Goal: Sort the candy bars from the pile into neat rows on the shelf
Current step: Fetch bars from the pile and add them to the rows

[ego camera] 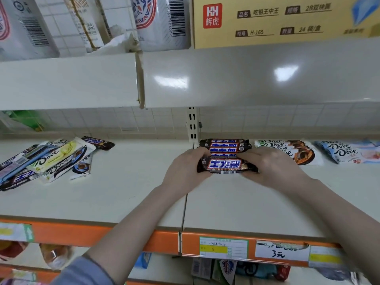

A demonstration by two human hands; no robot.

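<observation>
Snickers bar (226, 166) at the near end of a Snickers row (225, 145), left hand (185, 169) and right hand (273, 167) fingers curled round its ends, mixed pile (47, 161) far left on shelf (226, 206)

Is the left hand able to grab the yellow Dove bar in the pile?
Probably yes. The left hand holds the dark candy bar now, but bare shelf lies between it and the yellow Dove bar.

Five dark Snickers bars (225, 150) sitting in one row – two hands, several mixed bars lying in the left pile (47, 161), exact count unclear.
</observation>
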